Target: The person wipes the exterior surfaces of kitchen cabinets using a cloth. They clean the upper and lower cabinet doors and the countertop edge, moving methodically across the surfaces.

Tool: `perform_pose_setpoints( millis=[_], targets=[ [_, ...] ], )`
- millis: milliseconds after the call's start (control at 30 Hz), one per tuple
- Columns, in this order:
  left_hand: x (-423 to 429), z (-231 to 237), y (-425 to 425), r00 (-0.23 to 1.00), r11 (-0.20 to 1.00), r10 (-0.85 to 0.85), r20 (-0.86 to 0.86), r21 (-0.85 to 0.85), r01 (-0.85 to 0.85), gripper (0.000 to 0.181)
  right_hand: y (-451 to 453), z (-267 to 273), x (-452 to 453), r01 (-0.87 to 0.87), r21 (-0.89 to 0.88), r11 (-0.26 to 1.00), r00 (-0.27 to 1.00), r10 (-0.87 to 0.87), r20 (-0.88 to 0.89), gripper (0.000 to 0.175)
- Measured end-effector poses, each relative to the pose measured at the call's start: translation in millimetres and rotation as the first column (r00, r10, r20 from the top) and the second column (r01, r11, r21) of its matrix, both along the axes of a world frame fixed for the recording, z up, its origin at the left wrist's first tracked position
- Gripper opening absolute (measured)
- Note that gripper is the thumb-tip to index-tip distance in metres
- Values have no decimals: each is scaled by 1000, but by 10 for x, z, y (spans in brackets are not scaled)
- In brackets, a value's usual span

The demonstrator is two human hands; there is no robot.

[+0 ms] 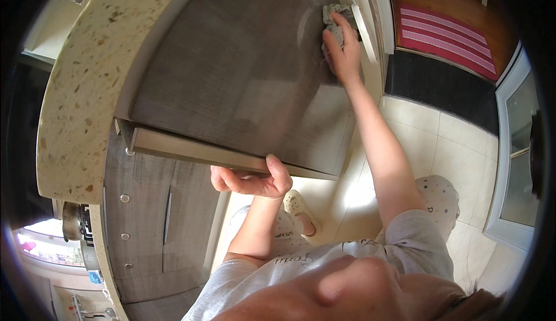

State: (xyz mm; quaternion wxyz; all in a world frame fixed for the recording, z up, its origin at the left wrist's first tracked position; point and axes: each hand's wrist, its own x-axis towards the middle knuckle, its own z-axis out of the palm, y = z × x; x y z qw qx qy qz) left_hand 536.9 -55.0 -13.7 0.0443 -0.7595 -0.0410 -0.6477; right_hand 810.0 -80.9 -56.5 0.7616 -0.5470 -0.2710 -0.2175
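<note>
A dark grey wood-grain cabinet panel (226, 69), with a glossy face, stretches out under the countertop. My left hand (254, 181) grips its pale near edge (195, 149), thumb on top and fingers curled beneath. At the far right end of the panel, my right hand (343, 54) presses a crumpled greyish cloth (336, 15) against the surface. Part of the cloth is hidden under the fingers. Just right of that hand stands a white curved strip (365, 34).
A speckled beige stone countertop (82, 82) curves along the left. Below it are grey cabinet fronts (143, 217) with round knobs. A metal pot (72, 221) stands at lower left. Rightward lie a dark threshold (438, 86), a red striped mat (447, 39) and a white-framed glass door (514, 156).
</note>
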Motion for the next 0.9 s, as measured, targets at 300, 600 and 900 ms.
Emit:
perform_pose_setpoints(
  millis=[300,600,900],
  targets=[
    [-13,-30,15,1000,1000,-18,-22,-19,18,83,153,-102,276,133,-191,973,979,-159,-128,48],
    [109,-25,34,989,994,-106,101,-10,108,78,221,137,599,20,-255,967,938,-106,-330,68],
    [128,-27,43,985,992,-125,119,-2,126,78,334,1826,688,-173,85,981,976,182,-117,45]
  ],
)
